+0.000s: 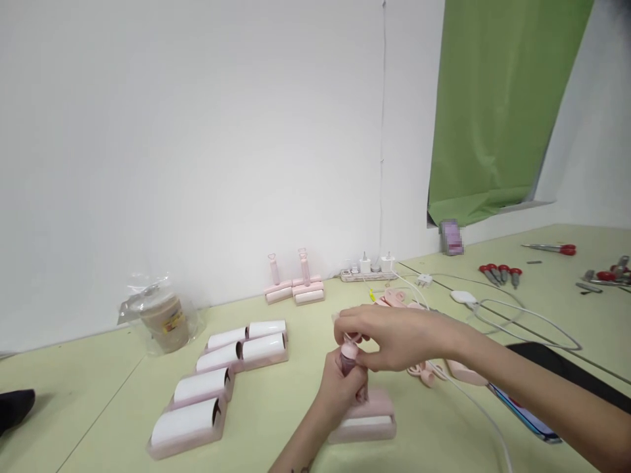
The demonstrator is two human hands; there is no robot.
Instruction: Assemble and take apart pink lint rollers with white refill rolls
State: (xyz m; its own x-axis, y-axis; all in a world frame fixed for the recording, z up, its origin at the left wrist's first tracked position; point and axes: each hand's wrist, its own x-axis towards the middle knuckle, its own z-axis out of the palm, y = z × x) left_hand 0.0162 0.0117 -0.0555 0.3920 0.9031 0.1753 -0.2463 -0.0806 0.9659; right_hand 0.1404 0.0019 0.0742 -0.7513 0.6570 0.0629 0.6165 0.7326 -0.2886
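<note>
A pink lint roller [369, 407] stands on the table with its white roll lying flat and its handle pointing up. My left hand [338, 387] is wrapped around that handle, hiding most of it. At the top, my right hand [389, 332] is closed over a pale pink end cap [350, 349] with a loop. Whether the cap is fully seated on the handle is hidden by my fingers. Loose pink parts [424, 373] lie just to the right, partly behind my right forearm.
Several white rolls in pink covers [202, 384] form two columns on the left. Finished-looking lint rollers [308, 282] stand by the wall. A bagged tub [165, 322], power strip [367, 274], white cables [493, 322], phone [527, 414] and red-handled tools [500, 272] surround the workspace.
</note>
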